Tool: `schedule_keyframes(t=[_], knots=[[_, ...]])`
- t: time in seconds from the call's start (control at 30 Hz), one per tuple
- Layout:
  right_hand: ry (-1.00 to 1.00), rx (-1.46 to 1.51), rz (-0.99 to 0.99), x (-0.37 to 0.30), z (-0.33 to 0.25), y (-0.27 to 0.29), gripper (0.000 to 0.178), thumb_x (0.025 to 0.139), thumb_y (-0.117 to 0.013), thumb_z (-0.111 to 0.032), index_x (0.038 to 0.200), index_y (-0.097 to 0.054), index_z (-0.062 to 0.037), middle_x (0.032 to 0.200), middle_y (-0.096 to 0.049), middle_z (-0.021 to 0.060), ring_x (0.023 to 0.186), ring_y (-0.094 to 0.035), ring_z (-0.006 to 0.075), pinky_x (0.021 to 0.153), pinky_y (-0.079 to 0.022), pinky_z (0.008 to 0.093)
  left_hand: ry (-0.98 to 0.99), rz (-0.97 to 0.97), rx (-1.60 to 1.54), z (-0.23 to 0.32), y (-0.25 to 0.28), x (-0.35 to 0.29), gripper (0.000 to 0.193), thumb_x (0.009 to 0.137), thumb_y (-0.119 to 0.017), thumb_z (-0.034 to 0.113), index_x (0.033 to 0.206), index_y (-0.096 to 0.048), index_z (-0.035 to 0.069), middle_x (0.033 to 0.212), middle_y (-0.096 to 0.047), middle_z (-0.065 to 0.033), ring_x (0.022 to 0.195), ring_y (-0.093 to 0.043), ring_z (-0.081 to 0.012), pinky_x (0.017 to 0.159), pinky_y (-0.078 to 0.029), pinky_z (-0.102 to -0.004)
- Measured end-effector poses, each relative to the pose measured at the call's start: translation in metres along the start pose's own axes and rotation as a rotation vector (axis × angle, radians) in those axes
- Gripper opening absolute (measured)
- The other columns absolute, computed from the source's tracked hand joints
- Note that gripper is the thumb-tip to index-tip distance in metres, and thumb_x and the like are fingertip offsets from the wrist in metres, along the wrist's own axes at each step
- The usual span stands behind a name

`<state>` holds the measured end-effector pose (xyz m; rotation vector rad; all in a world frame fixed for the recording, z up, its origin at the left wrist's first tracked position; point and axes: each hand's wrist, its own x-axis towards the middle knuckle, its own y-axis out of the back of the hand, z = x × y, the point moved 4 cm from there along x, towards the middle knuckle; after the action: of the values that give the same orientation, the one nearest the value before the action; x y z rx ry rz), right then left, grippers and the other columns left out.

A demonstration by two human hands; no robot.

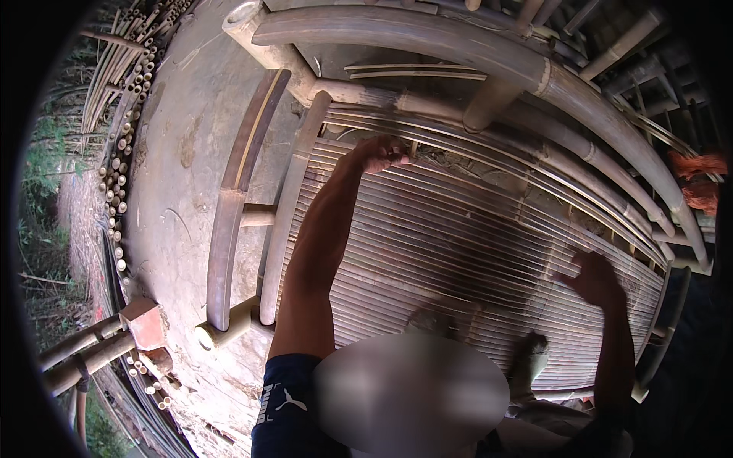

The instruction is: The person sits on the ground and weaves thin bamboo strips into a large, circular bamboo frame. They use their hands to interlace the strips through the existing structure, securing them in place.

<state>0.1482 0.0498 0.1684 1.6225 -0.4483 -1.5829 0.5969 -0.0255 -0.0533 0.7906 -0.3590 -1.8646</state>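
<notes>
Below me is a bamboo bench seat made of many thin slats (427, 252) set in a frame of thick poles. My left arm reaches out to the seat's far left corner. There my left hand (382, 155) is closed, its fingers curled beside the gap between the seat and several long thin bamboo strips (489, 145). Whatever it may grip is too small to make out. Over the right part of the slats my right hand (595, 278) hangs with thumb and fingers apart, holding nothing. A blurred patch covers the near middle of the picture.
A thick bamboo backrest pole (405, 27) curves along the far side, and a bamboo armrest (243, 183) stands at the left. Orange bundled material (699, 179) hangs at the far right. Cut bamboo poles (122, 168) lie stacked at the left, near a red brick (143, 324).
</notes>
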Motion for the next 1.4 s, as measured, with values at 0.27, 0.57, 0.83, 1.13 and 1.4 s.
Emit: schedule_keyframes(t=[0.27, 0.57, 0.83, 1.13, 1.4], knots=[[0.957, 0.837, -1.03, -0.053, -0.118, 0.04, 0.047, 0.103, -0.043, -0.037, 0.106, -0.068, 0.002, 0.079, -0.072, 0.0107, 0.061, -0.068, 0.0199, 0.06, -0.057, 0.0299, -0.015, 0.001, 0.051, 0.003, -0.007, 0.007, 0.032, 0.086, -0.067, 0.05, 0.093, -0.076, 0.021, 0.094, -0.072, -0.003, 0.099, -0.065, -0.0253, 0.1, -0.036, -0.0524], [0.31, 0.562, 0.844, 0.031, -0.049, 0.069, 0.027, 0.099, -0.044, -0.01, 0.123, -0.055, -0.0016, 0.116, -0.064, 0.0114, 0.088, -0.062, 0.0244, 0.083, -0.048, 0.038, 0.021, 0.033, 0.074, 0.011, 0.0, 0.004, 0.031, 0.086, -0.067, 0.049, 0.094, -0.076, 0.021, 0.089, -0.073, -0.0041, 0.094, -0.067, -0.0259, 0.097, -0.036, -0.0568], [0.429, 0.608, -0.007, -0.05, -0.106, 0.01, 0.026, 0.1, -0.049, -0.022, 0.092, -0.062, -0.0012, 0.071, -0.064, 0.0171, 0.067, -0.064, 0.0354, 0.061, -0.05, 0.0414, 0.083, -0.055, 0.063, 0.001, -0.002, 0.002, 0.03, 0.087, -0.065, 0.05, 0.098, -0.076, 0.023, 0.097, -0.073, -0.0041, 0.105, -0.064, -0.025, 0.103, -0.03, -0.0554], [0.38, 0.564, 0.286, -0.04, -0.078, 0.024, 0.025, 0.097, -0.056, -0.022, 0.114, -0.061, -0.004, 0.099, -0.07, 0.0173, 0.09, -0.069, 0.0345, 0.079, -0.055, 0.041, -0.133, 0.355, 0.419, 0.04, -0.019, -0.037, 0.03, 0.092, -0.057, 0.037, 0.113, -0.067, 0.019, 0.105, -0.069, -0.0059, 0.104, -0.061, -0.0258, 0.098, -0.037, -0.0437], [0.258, 0.782, 0.496, -0.043, 0.05, 0.088, 0.017, 0.087, -0.069, -0.012, 0.099, -0.066, -0.0001, 0.086, -0.069, 0.0077, 0.074, -0.065, 0.0123, 0.06, -0.051, 0.0245, -0.152, 0.666, 0.762, 0.053, -0.024, -0.05, 0.061, 0.098, -0.042, 0.046, 0.15, -0.031, 0.018, 0.15, -0.032, -0.0088, 0.14, -0.029, -0.0297, 0.112, -0.025, -0.0575]])
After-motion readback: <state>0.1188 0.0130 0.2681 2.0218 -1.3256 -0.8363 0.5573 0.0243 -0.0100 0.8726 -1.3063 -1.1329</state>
